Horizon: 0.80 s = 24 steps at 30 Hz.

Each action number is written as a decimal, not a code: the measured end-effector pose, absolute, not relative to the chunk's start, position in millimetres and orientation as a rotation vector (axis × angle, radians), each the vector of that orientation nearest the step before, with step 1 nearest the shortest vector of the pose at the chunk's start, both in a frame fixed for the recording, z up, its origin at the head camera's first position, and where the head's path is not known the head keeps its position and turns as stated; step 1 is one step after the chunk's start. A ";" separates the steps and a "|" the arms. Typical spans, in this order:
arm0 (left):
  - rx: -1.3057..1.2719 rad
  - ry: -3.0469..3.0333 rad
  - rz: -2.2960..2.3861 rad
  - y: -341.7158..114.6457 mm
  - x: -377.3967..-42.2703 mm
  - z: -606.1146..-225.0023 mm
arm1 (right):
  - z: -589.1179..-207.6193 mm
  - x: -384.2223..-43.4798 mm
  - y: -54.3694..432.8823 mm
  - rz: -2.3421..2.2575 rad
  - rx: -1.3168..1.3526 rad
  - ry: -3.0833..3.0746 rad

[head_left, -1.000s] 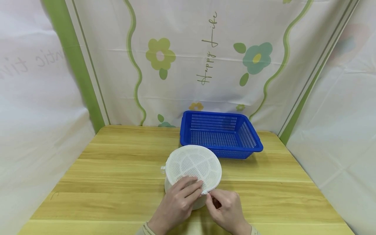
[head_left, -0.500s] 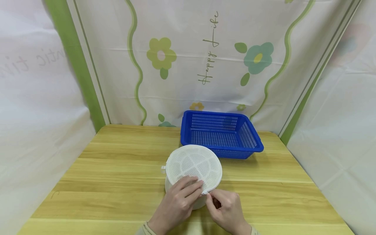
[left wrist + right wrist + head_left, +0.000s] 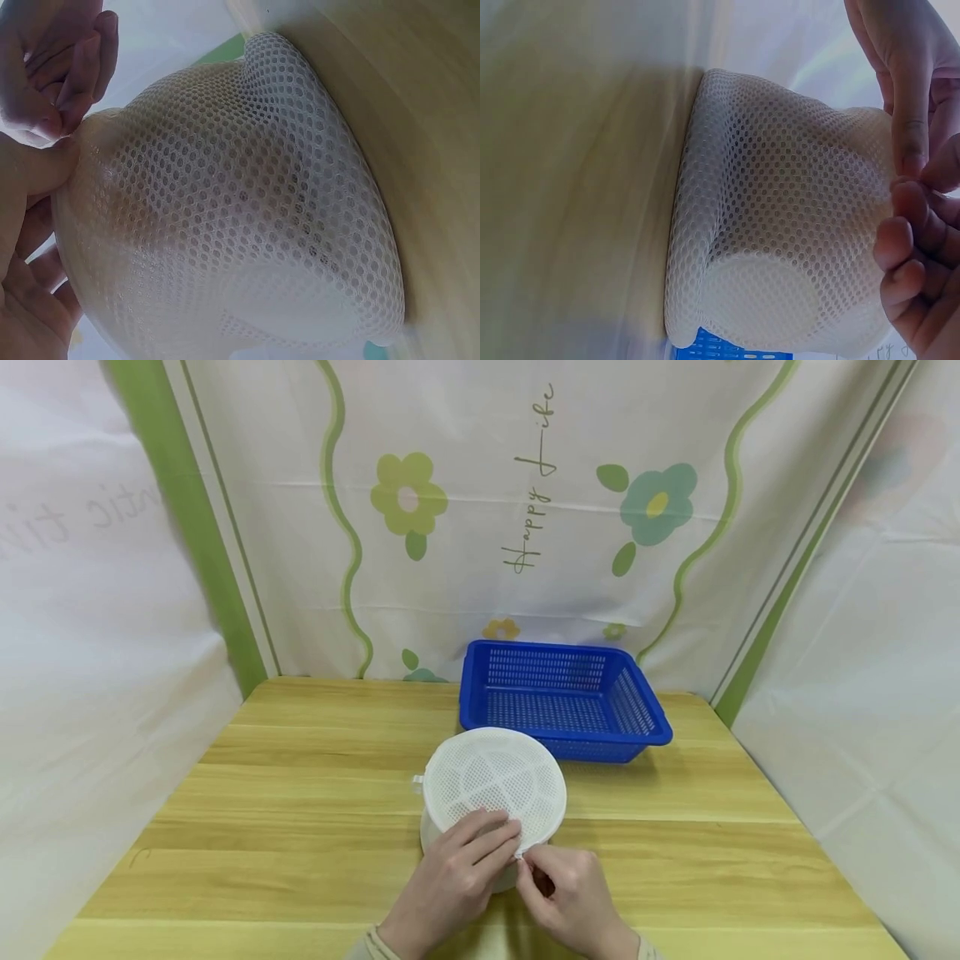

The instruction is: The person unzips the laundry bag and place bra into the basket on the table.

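A white cylindrical mesh laundry bag (image 3: 517,768) stands on the wooden table, its round lid facing up. My left hand (image 3: 459,868) grips the near rim, fingers spread over the lid and thumb below the edge. In the left wrist view, that thumb (image 3: 37,165) lies along the rim of the mesh wall (image 3: 225,172). My right hand (image 3: 570,889) pinches a small white zipper pull (image 3: 519,857) at the near right rim, other fingers curled; the fingertips mostly hide it. The right wrist view shows the right hand's curled fingers (image 3: 904,244) close to the left thumb.
Behind the bag, a blue perforated plastic basket (image 3: 480,718) stands toward the back right of the table (image 3: 300,827). A small white tab (image 3: 417,780) sticks out from the bag's left rim. Printed fabric (image 3: 450,585) hangs behind the table and along both sides.
My right hand has shifted slightly left along the rim with the zipper pull. The tab on the bag's left side sits a little farther back. The left hand stays nearly still.
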<state>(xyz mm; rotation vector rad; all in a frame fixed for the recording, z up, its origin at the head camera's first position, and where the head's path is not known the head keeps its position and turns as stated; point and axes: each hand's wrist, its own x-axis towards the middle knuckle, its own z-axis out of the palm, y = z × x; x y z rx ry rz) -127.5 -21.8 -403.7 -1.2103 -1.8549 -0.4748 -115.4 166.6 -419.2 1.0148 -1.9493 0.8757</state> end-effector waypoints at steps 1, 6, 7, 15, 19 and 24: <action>-1.210 -1.852 -0.474 -21.8 -127.7 -403.6 | -419.3 -115.5 166.8 0.866 1.007 -1.956; -1.206 -1.830 -0.473 -22.0 -128.0 -403.0 | -420.0 -115.7 167.4 0.850 0.990 -1.961; -1.206 -1.825 -0.470 -22.1 -127.9 -402.9 | -420.2 -115.7 167.4 0.845 0.988 -1.956; -1.204 -1.812 -0.461 -22.4 -128.0 -402.9 | -416.9 -114.8 167.6 0.830 0.972 -1.935; -1.200 -1.820 -0.465 -22.4 -128.1 -402.9 | -415.7 -114.7 168.0 0.825 0.968 -1.939; -1.193 -1.831 -0.464 -22.2 -127.6 -402.4 | -414.9 -115.4 169.7 0.831 0.965 -1.928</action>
